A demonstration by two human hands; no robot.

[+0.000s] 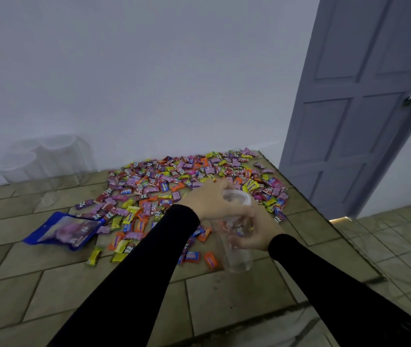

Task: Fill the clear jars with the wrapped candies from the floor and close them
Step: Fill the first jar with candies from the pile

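Your left hand (209,201) grips the lid (237,196), right hand (257,234) wraps the jar (237,246) at 5 o'clock of the candies (187,176); steady it, twist squarely.

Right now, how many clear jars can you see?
4. One jar is held in both hands over the candies; three empty jars stand clustered by the wall at far left. They are faint, so more may be hidden.
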